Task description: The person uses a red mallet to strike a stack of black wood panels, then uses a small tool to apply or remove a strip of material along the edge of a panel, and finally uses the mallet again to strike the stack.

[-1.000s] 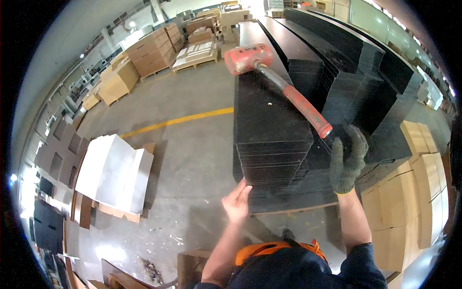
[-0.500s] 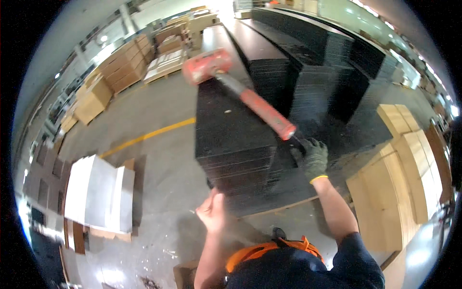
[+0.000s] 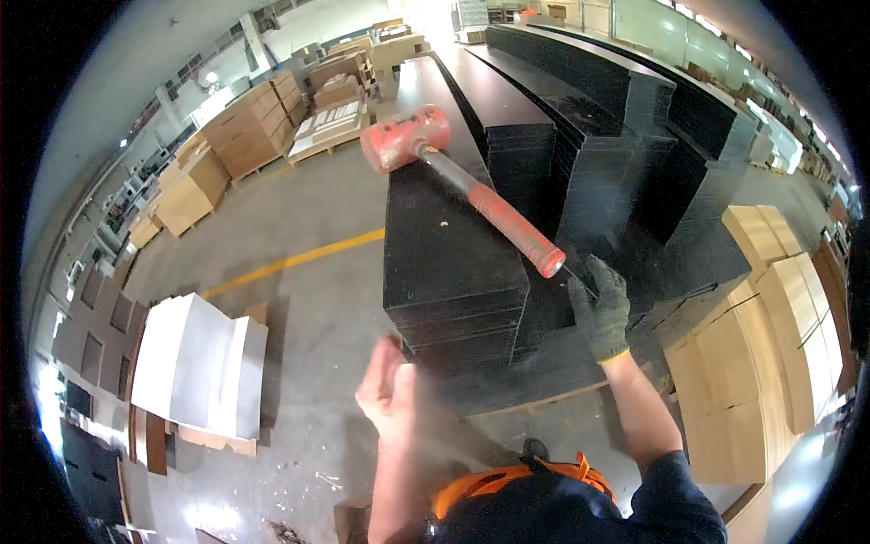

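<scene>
A red mallet [image 3: 408, 138] lies across the top of a stack of black boards [image 3: 444, 263], its red handle slanting past the stack's right edge. At that stack's front left corner is my bare left hand [image 3: 388, 390], its fingers smeared a little by motion and spread from the thumb, holding nothing I can see. My right hand [image 3: 602, 313], in a dark grey glove with a yellow cuff edge, is just beyond the handle's end, off the mallet. Its fingers point up and away with the thumb apart, against dark boards. Whether its fingertips touch a board is hard to see.
More long black board stacks [image 3: 598, 172] run away behind and to the right. Wood-coloured panels [image 3: 725, 381] stand close on my right. White panels [image 3: 199, 363] rest on the floor at left, near a yellow floor line [image 3: 299, 258]. Cartons [image 3: 245, 131] fill the far left.
My left hand has loosened from a closed shape at the stack's corner and shifted slightly left. My right hand's fingers have straightened. The mallet stays on the stack; the whole view has shifted slightly.
</scene>
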### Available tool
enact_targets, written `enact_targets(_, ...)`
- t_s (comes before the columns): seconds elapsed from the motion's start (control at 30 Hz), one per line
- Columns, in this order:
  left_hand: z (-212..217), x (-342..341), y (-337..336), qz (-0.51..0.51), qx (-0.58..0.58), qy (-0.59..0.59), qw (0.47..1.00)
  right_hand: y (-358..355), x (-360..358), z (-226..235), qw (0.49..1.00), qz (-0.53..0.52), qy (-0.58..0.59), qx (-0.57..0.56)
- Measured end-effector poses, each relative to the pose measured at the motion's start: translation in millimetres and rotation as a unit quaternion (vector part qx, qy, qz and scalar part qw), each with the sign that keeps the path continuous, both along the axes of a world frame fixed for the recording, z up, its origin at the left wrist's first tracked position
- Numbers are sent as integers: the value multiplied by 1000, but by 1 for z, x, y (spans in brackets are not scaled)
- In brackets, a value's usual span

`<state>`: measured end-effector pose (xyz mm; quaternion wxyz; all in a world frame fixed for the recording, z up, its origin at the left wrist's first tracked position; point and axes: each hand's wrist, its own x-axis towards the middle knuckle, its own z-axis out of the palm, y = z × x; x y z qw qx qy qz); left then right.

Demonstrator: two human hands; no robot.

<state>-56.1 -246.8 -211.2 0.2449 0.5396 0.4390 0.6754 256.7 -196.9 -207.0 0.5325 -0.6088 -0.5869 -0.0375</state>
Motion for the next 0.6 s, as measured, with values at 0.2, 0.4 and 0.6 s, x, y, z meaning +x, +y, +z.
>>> enact_targets(0.2, 80, 24, 50, -104, 208, -29, 972, -53, -67, 58, 938, 310, 131, 81)
enact_targets(0.4, 107, 32, 65, -115, 243, 90, 959, -61, -78, 82, 948, 211, 100, 214)
enact_targets(0.6, 102, 35, 67, -79, 234, 81, 966, -10, -45, 174, 970, 121, -22, 211)
